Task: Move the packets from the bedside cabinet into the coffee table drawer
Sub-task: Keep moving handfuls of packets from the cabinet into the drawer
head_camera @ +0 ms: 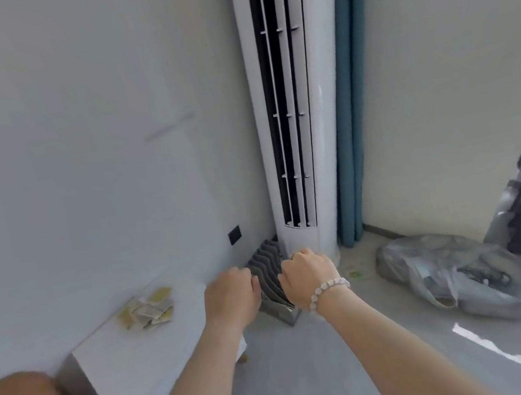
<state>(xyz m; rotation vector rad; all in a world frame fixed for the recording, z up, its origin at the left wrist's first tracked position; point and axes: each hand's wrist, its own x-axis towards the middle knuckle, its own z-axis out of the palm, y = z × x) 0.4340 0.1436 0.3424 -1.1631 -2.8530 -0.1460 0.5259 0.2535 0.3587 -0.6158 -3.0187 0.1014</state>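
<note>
While the packets lie in a loose heap of yellow and white sachets on the white bedside cabinet, none is in hand yet and the whole move is still to do. They sit at the far end of the cabinet top, close to the wall, some overlapping others, so they will probably need gathering or several pinches rather than one clean pick.

Both hands are held out in front with their backs to the camera and the fingers curled under. Nothing shows in either, though the palms are hidden. The left hand hangs just past the cabinet's right edge and is the nearer one to the heap. The right hand, with a bead bracelet at the wrist, is further right, above a grey ridged rack on the floor.

Reaching the heap looks easy from the front and right, where the cabinet top is bare. The wall closes off the far side, so packets pushed that way would stop against it. Beyond the rack stands a tall white air conditioner, with a blue curtain beside it and a grey plastic bag on the floor to the right. The coffee table drawer is not in view, so I judge a turn away from this corner will be needed.
</note>
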